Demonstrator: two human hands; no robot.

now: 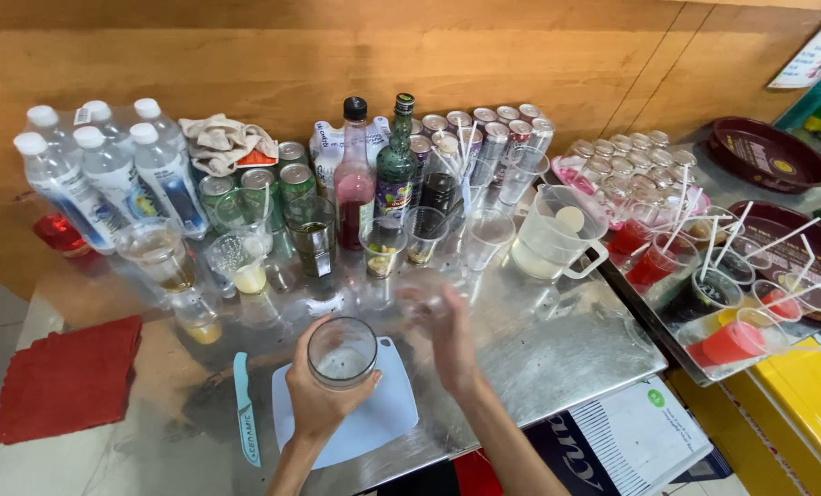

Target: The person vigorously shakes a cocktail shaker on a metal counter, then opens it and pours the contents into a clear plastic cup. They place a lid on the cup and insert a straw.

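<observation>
Both my arms come up from the bottom of the view. My left hand (317,397) is wrapped tight around a clear glass (341,352). I hold the glass up over a pale blue cutting board (383,418), and its mouth faces me. It looks empty, with a bit of fog inside.

My right hand (449,342) is blurry. It is up by a clear plastic cup (421,296), and my fingers seem to be on the cup, but I cannot tell if they are closed on it.

Just left of the board lies a knife (244,407) with a light green handle. Far left on the shiny table (557,344) sits a pile of red napkins (66,378).

Behind my hands stand many cups and glasses. One cup (240,262) has something yellow in it. Behind them stand a bottle of red drink (354,179) and a green bottle (396,165). Water bottles (107,174) stand at the back left, with green cans (263,188) beside them. Silver cans (484,129) stand at the back by the wood wall.

A clear jug (557,234) with a handle sits to the right of the cups. Farther right, a tray (681,354) holds cups with red drinks and white straws.
</observation>
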